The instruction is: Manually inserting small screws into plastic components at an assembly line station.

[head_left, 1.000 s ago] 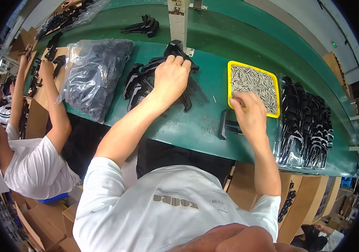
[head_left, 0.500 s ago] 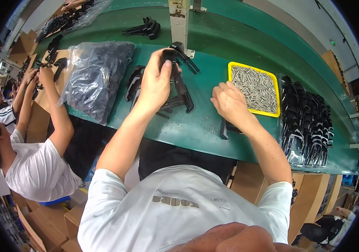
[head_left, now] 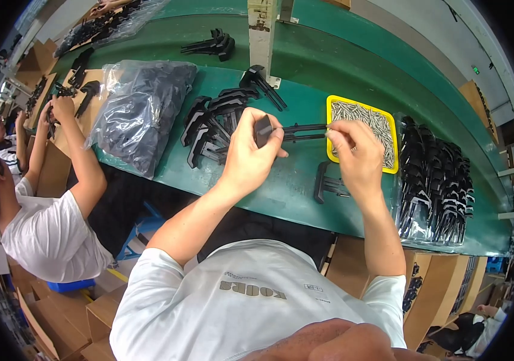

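Observation:
My left hand (head_left: 246, 157) grips the block-shaped end of a black two-pronged plastic part (head_left: 305, 128), its prongs pointing right. At the prong tips, my right hand (head_left: 360, 157) is closed in a pinch; whatever lies between its fingertips is too small to make out. Just behind that hand stands a yellow tray (head_left: 396, 144) holding many small silver metal pins (head_left: 359, 113). Similar black parts lie in a loose pile (head_left: 200, 129) left of my left hand. Another black part (head_left: 320, 183) rests on the table, left of my right wrist.
A clear bag of dark parts (head_left: 139, 114) sits on the green table (head_left: 257, 201) at left. Rows of black parts (head_left: 434, 174) lie on plastic at right. A pale post (head_left: 261, 42) rises at the back. A co-worker (head_left: 52, 222) handles parts at far left.
My left hand has turned the black part so its prongs point right, and moved slightly right and nearer. My right hand has come from the tray's left side to the prong tips.

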